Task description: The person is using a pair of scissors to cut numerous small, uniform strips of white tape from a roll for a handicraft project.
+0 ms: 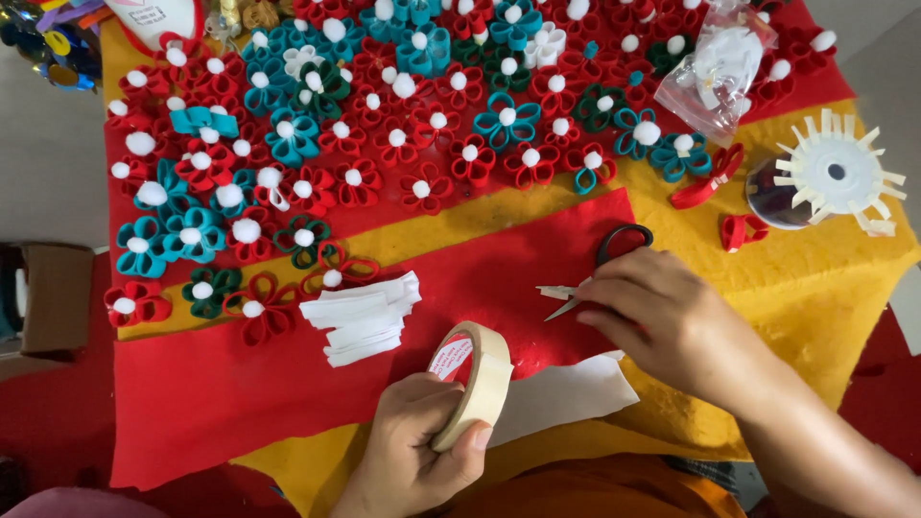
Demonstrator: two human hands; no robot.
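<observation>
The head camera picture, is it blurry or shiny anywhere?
Head view: bright, even light, soft shadows only; felt flowers look sharp; right hand with scissors slightly soft; plastic bag shows some glare; left hand and tape roll are clear.

Rows of red, teal and green felt flowers (384,125) with white pompom centres cover the far half of the tabletop, lying on red felt (240,384) spread over a yellow cloth (815,288). A stack of white strips (360,317) sits near the left middle, just beside the nearest flowers. At far right lie a clear plastic bag (720,72), a white toothed wheel (839,173) and loose red felt loops (743,230).
</observation>
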